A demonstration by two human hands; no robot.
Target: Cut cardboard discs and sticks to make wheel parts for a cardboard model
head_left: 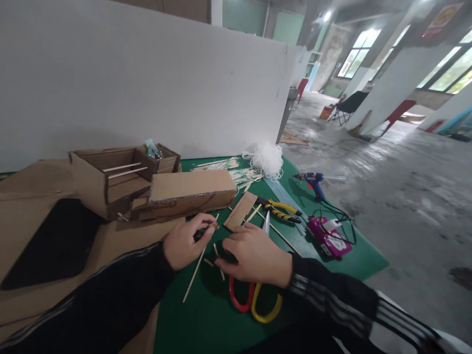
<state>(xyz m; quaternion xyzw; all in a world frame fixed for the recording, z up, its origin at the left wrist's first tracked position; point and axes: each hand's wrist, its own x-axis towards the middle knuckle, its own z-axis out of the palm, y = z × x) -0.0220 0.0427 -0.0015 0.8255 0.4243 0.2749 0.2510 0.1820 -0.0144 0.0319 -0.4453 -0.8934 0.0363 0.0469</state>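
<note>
My left hand (pixel 190 241) pinches a small brown piece (pixel 214 225), likely cardboard, between thumb and fingertips. A long thin wooden stick (pixel 193 277) passes just below that hand, slanting over the green table. My right hand (pixel 254 253) hovers palm down with bent fingers, thumb and fingers apart, and nothing shows between them. Short cut stick pieces (pixel 208 262) lie beside its fingertips. Under the right hand are scissors with a red and a yellow handle (pixel 266 318); the hand hides their middle. A flat cardboard strip (pixel 240 210) rests just beyond both hands.
Cardboard boxes (pixel 193 189) stand at the back left. Pliers (pixel 282 210), a blue glue gun (pixel 314 184), a purple power strip (pixel 329 238) with a black cord, white string (pixel 267 160) and clear glue sticks lie to the right. A white wall (pixel 147 83) bounds the far side.
</note>
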